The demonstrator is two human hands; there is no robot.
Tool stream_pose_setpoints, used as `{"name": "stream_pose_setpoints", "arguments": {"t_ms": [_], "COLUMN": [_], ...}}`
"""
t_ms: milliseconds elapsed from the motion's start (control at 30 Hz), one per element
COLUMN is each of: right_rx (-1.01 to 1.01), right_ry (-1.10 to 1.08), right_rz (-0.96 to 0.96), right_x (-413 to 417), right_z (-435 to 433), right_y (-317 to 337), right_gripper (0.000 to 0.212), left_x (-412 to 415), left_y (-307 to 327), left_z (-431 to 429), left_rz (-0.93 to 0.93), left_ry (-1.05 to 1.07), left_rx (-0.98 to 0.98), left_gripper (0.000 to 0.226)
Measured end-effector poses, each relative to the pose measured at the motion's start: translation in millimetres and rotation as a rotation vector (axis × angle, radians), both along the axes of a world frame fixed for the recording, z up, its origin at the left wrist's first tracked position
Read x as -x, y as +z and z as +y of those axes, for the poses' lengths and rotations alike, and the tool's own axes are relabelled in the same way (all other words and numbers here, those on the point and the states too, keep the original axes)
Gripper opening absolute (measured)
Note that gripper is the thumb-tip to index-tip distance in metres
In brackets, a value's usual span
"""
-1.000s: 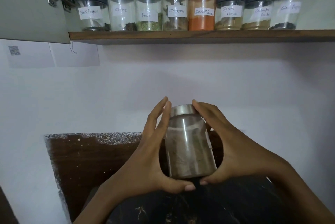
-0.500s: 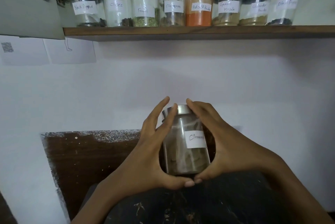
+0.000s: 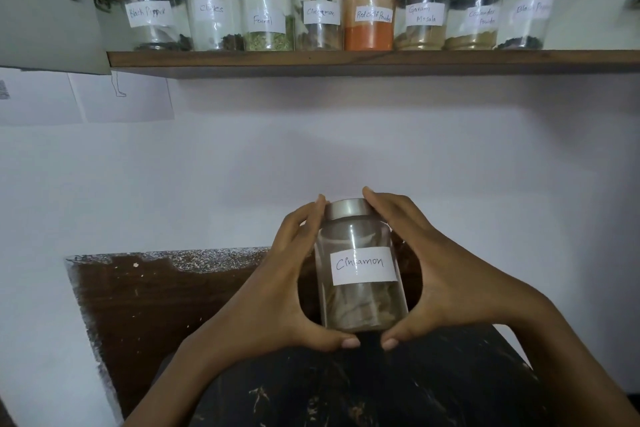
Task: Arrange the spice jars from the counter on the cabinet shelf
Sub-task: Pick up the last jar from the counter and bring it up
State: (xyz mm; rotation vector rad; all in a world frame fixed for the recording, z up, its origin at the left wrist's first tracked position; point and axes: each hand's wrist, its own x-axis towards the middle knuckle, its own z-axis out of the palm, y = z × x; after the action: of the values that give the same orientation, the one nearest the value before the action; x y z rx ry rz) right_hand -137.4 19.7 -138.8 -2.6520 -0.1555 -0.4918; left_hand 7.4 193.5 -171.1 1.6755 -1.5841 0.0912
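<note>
Both hands clamped one cinnamon jar [image 3: 360, 267] upright above the dark table [image 3: 398, 388] — the left hand [image 3: 277, 291] and right hand [image 3: 446, 274] each kept a closed grip on its glass sides, fingertips at the steel lid. Eight labelled spice jars [image 3: 318, 7] stood in a row on the cabinet shelf [image 3: 363, 61] — well above.

A plain white wall [image 3: 346, 149] fills the view, dimly lit. Paper sheets [image 3: 121, 97] hang at ten o'clock under a grey cabinet door [image 3: 34, 11]. Dark marbled counter [image 3: 415, 392] at six o'clock.
</note>
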Motion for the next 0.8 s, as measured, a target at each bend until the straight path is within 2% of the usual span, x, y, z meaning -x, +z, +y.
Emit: {"name": "stream_pose_setpoints", "arguments": {"t_ms": [67, 200, 600, 667, 800], "right_rx": [0.009, -0.134, -0.096, -0.116, -0.186], "right_ry": [-0.008, 0.007, -0.063, -0.063, -0.127], "right_rz": [0.037, 0.017, -0.039, -0.08, -0.254], "right_x": [0, 3, 34, 44, 62], "right_z": [-4, -9, -42, -55, -86], "right_y": [-3, -2, 12, 22, 48], "right_gripper": [0.118, 0.13, 0.124, 0.118, 0.089], "left_x": [-1, 0, 15, 21, 38], "left_y": [-1, -2, 21, 35, 70], "left_z": [0, -1, -41, -58, -107], "left_rz": [0.002, 0.027, -0.056, -0.083, -0.15], "left_ry": [-0.008, -0.017, -0.085, -0.118, -0.207], "left_rx": [-0.003, 0.008, -0.005, 0.01, 0.053], "left_gripper": [0.135, 0.135, 0.133, 0.131, 0.128]}}
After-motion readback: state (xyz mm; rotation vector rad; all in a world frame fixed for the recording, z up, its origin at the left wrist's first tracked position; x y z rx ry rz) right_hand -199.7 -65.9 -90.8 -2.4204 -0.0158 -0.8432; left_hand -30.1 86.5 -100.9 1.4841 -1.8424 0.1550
